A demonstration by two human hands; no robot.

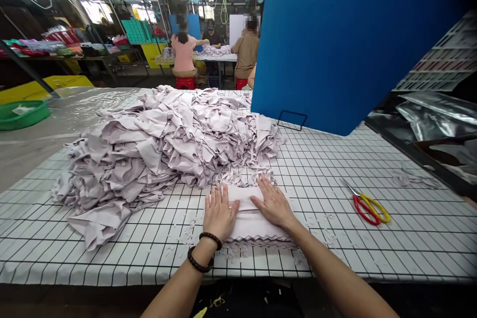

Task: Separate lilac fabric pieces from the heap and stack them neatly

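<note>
1. The person's left hand (220,213) lies palm down along the 9 o'clock side of a folded pale cloth stack (250,226), fingers straight and pointing towards 12, thumb out towards the middle. It is unclenched, flat on the fabric, with nothing pinched in it.

2. The right hand (274,203) rests on the same stack between 1 and 3 o'clock, fingers extended towards 11 and a little spread. It too is flat and unclosed, touching the cloth and gripping nothing.

3. The stack, hub of this clock, sits on the grid-patterned tablecloth (328,159) near the person's edge of the table; its wavy-cut edge faces 6 o'clock.

4. Two dark beaded bracelets (200,259) circle the left wrist.

5. Small cut scraps (233,179) lie just past the stack at 12 o'clock, with tiny snippets scattered around it.

6. A large heap of crumpled pale cloth (167,134) fills the area between 10 and 11 o'clock.

7. Scissors (360,196) with one red and one yellow handle lie at 3 o'clock, well apart from the right hand, blades pointing towards 11.

8. A blue panel (320,44) stands tilted at 1 o'clock, a black wire stand (292,120) at its foot.

9. A green basin (22,124) is at 10 o'clock.
</note>
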